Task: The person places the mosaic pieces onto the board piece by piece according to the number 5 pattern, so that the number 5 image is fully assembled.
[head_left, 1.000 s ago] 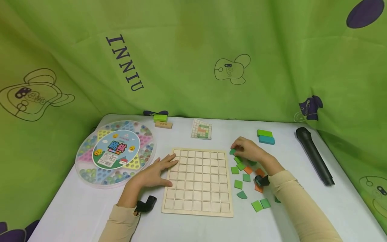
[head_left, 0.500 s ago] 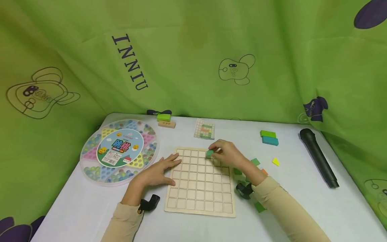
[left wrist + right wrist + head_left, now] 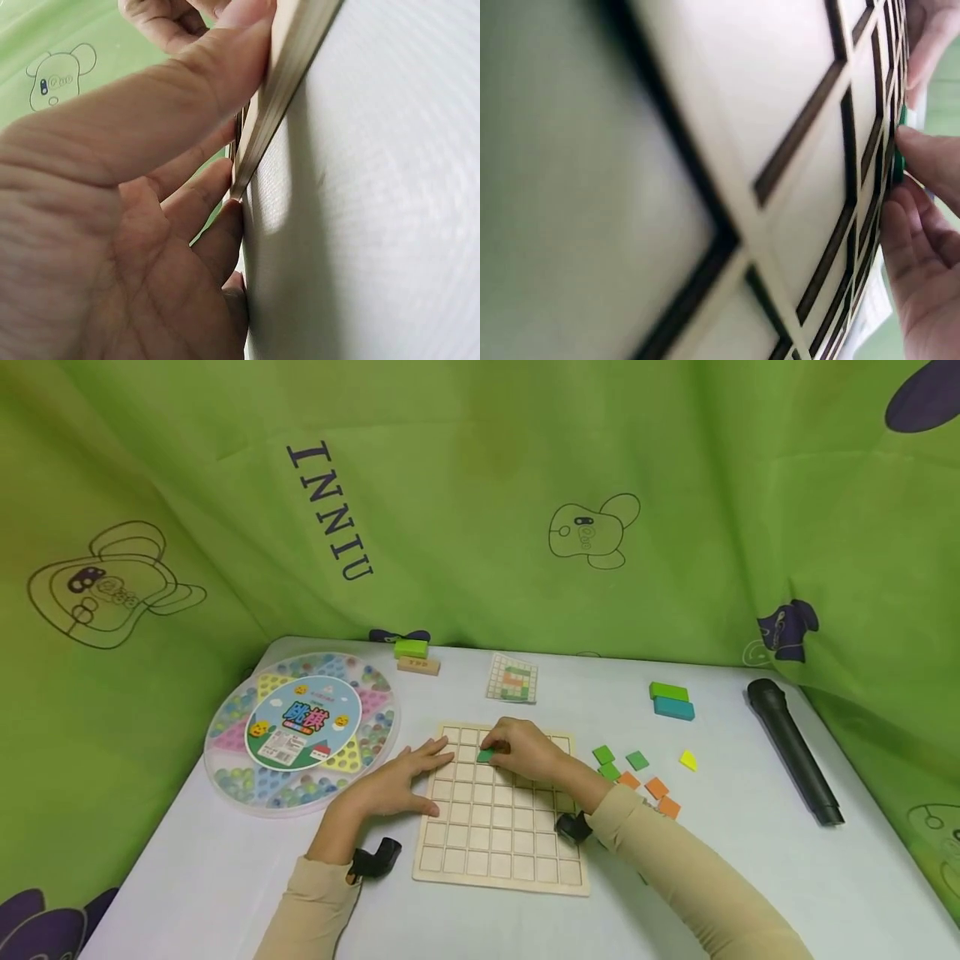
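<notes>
A pale wooden grid board (image 3: 491, 864) lies flat on the white table. My right hand (image 3: 528, 753) reaches across it, pinching a small green tile (image 3: 485, 756) between thumb and fingers at a cell in the upper left part. In the right wrist view the green tile (image 3: 899, 161) stands right at the grid's surface under the fingertips. My left hand (image 3: 386, 789) rests at the board's left edge, fingers spread. Seen from the left wrist, the thumb (image 3: 217, 71) lies against the side of the board (image 3: 262, 112).
Right of the board lie several loose tiles, green (image 3: 637, 761), orange (image 3: 657, 788) and one yellow (image 3: 687, 760). A pattern card (image 3: 512, 679) sits behind it. Also around are a marble game box (image 3: 303, 722), wooden blocks (image 3: 417, 666), a blue block (image 3: 673, 708) and a black microphone (image 3: 795, 752).
My right hand has picked the green tile from the loose ones and carried it left over the board. The left hand stays at the board's edge. The head view has shifted slightly.
</notes>
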A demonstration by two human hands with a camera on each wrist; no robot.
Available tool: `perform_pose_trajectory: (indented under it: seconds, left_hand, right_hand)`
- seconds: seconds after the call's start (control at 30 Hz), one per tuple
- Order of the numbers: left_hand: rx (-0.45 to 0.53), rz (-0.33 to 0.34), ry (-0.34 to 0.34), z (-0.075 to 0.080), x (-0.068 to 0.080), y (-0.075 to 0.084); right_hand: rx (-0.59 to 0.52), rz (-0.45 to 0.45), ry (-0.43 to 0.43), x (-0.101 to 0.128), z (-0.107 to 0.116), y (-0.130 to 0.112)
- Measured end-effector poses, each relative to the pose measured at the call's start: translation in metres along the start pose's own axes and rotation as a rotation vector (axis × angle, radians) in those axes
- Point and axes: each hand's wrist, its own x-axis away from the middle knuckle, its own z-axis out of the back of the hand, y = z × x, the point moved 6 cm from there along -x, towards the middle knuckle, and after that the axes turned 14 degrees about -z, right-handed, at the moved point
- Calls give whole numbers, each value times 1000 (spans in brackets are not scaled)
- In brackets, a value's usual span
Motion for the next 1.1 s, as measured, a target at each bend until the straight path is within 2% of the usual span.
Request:
perform_pose_trajectory:
  seconds: [0.17, 0.3, 0.37, 0.47, 0.57, 0.67, 0.8, 0.9, 1.1]
  left_hand:
    - [-10, -3, -5, 0, -3, 0]
    - [-13, 7, -3, -1, -2, -2]
    - [-12, 5, -2, -2, -1, -2]
    - [-6, -6, -5, -2, -2, -1]
    - [-4, -21, -5, -3, -3, 0]
    - [-6, -25, -5, -3, -3, 0]
    - [-4, -25, 0, -2, -2, -1]
    - [4, -22, 4, -1, -2, -1]
    - [12, -16, 3, 0, -2, 3]
  right_hand:
    - [-8, 8, -22, 3, 3, 2]
    - [-101, -3, -50, 8, 15, 9]
    - [-175, -17, -24, 17, 29, 16]
    - [-223, -46, 71, 40, 55, 36]
    - [-213, -110, 154, 71, 73, 64]
    - [-180, -186, 204, 101, 81, 93]
    - [-153, -265, 202, 130, 78, 124]
    - [-100, -267, 160, 138, 72, 136]
    - [47, -240, 117, 134, 67, 139]
